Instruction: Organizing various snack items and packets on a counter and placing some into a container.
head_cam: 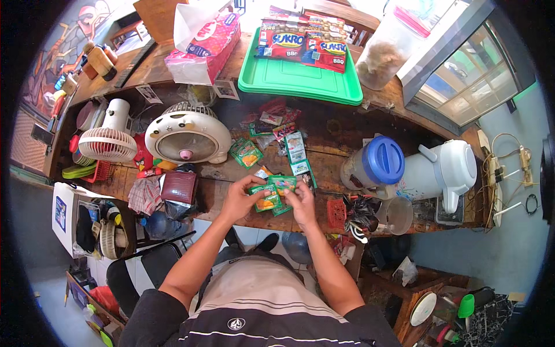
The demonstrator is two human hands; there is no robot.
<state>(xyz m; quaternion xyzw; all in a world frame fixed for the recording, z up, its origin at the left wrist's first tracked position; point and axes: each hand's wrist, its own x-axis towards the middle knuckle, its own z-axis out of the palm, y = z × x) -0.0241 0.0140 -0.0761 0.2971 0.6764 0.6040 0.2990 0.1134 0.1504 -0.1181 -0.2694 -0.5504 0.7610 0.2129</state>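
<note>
My left hand (239, 200) grips a green sachet with an orange picture (266, 200) between thumb and fingers. Overlapping it on the right is another green sachet (282, 183), pinched by my right hand (302, 203). Both are held over the near edge of the wooden counter (221, 173). Beyond my left hand lie more green sachets (246, 152) beside the round white fan. A strip of white and green sachets (296, 149) stretches away beyond my right hand, close to a heap of small red packets (282, 117).
Green trays (299, 82) holding snack packs (284, 39) stand on the raised shelf. A round white fan (188, 134) and brown wallet (178, 187) are left. To the right are a blue-lidded jug (381, 160), a white thermos (438, 173) and a red basket (336, 213).
</note>
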